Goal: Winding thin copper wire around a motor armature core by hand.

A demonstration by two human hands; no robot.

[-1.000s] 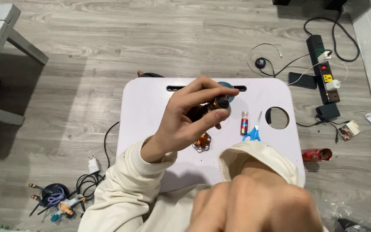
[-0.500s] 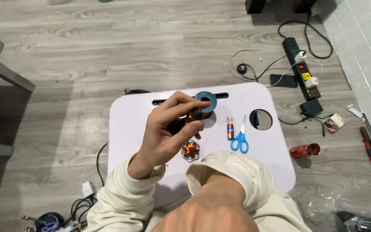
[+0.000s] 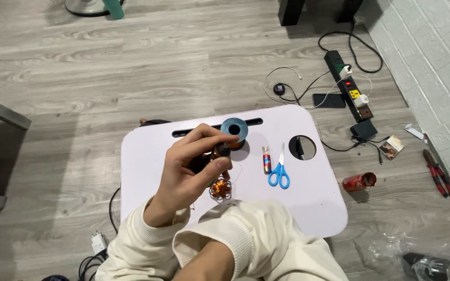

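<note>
My left hand (image 3: pixel 191 174) is raised over a white lap desk (image 3: pixel 308 208) and pinches a small dark and orange part (image 3: pixel 220 151) between thumb and fingertips. Just beyond the fingers, a blue spool of copper wire (image 3: pixel 234 129) stands on the desk. Below the hand lies a small copper wire coil (image 3: pixel 220 190) with a thin loose wire. My right hand (image 3: pixel 204 266) is bent back close to the camera at the bottom edge, beyond its cream sleeve (image 3: pixel 256 237). Its fingers are out of sight.
On the desk lie a small cylindrical battery (image 3: pixel 266 158) and blue scissors (image 3: pixel 278 175), beside a round hole (image 3: pixel 303 147). The wood floor holds a power strip (image 3: pixel 349 87), a phone (image 3: pixel 328 100), cables, a red can (image 3: pixel 359 181), red pliers (image 3: pixel 438 173) and a charger (image 3: pixel 98 242).
The view has shifted, so the desk sits lower and further right. My left hand keeps its pinch on the small part. My right hand has sunk towards the bottom edge.
</note>
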